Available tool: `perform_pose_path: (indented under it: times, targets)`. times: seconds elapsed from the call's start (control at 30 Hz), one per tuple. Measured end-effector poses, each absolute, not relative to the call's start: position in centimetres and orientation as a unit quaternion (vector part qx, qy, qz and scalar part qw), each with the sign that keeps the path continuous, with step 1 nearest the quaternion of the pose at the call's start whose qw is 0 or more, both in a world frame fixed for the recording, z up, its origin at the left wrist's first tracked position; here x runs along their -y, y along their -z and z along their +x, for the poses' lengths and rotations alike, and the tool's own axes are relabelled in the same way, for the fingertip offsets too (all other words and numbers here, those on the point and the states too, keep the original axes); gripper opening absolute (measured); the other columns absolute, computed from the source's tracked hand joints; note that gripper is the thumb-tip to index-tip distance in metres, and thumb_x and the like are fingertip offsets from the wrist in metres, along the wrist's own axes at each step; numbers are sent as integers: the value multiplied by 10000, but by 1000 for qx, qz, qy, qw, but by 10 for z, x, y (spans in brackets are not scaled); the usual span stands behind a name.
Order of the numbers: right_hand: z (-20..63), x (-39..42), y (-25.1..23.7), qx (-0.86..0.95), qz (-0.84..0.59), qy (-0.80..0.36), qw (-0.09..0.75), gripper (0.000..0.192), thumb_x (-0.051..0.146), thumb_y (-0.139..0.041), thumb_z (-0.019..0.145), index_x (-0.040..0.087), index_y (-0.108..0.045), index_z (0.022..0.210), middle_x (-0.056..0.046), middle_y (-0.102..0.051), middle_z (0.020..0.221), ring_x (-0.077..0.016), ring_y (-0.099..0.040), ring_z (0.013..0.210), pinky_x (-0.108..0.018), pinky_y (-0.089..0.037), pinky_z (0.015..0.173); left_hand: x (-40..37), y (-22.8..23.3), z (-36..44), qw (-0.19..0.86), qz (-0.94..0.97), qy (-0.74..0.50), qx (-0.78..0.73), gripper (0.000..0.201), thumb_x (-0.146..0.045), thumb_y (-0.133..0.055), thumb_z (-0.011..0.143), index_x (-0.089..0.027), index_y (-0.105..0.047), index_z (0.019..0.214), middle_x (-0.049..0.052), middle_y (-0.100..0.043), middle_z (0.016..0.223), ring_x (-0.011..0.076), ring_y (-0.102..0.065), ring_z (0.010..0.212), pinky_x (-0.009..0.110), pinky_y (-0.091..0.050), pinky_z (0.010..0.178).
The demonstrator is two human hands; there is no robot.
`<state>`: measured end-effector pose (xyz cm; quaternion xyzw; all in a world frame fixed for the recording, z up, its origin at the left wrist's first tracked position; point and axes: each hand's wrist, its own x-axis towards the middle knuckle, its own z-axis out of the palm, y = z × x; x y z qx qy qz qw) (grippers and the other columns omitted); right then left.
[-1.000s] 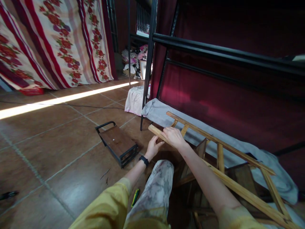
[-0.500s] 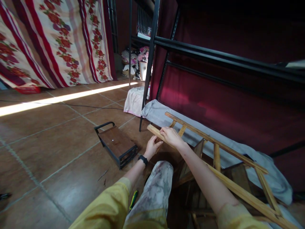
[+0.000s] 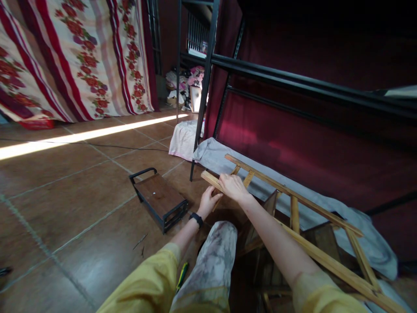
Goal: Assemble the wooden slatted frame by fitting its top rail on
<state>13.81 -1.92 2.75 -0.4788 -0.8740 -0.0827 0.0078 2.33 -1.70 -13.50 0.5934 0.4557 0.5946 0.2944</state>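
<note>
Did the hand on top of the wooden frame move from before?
No. The right hand stays on the near rail of the light wooden ladder-like frame, at the same spot past the black metal bunk post.

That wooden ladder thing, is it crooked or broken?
The wooden frame is tilted, one end propped up with the right hand on top and the left hand beneath. Its rungs look whole; no break shows.
</note>
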Motion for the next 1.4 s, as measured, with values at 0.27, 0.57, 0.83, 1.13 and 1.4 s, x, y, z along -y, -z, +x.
perform_pose_path:
  times: [0.27, 0.57, 0.83, 1.13, 1.4]
  targets:
    - [141, 15, -25, 881, -466, 80, -3, 416, 384, -261, 1005, 174, -621, 1010, -126, -681, 1021, -230, -639, 942, -318, -423, 831, 22, 132, 28, 304, 592, -594, -452, 331, -351, -715, 727, -184, -662, 1008, 61, -636, 971, 230, -571, 931, 371, -439, 886]
    - [150, 17, -24, 854, -515, -16, 69, 423, 499, -314, 981, 200, -611, 1028, -72, -675, 960, -201, -632, 903, -274, -410, 758, 22, 131, 28, 306, 596, -599, -438, 327, -338, -690, 754, -173, -652, 1034, 68, -634, 985, 223, -574, 929, 355, -443, 865]
    - [145, 16, -27, 888, -457, 29, 40, 233, 283, -372, 984, 189, -578, 1037, -71, -642, 1053, -188, -614, 942, -261, -391, 777, 19, 131, 23, 311, 583, -591, -462, 340, -342, -711, 728, -179, -658, 1021, 62, -647, 962, 234, -578, 924, 358, -448, 855]
    - [127, 13, -32, 885, -459, 76, -6, 289, 295, -302, 994, 160, -542, 1082, -123, -657, 1058, -234, -644, 922, -301, -429, 776, 15, 131, 14, 301, 579, -601, -461, 358, -329, -690, 755, -181, -641, 1077, 68, -654, 1016, 235, -578, 952, 362, -436, 885]
    - [130, 16, -29, 878, -471, 81, -19, 330, 303, -306, 989, 135, -553, 1129, -173, -642, 1075, -256, -635, 953, -333, -431, 833, 18, 133, 19, 290, 594, -593, -460, 301, -358, -667, 784, -177, -638, 1023, 65, -643, 974, 227, -570, 919, 342, -437, 851]
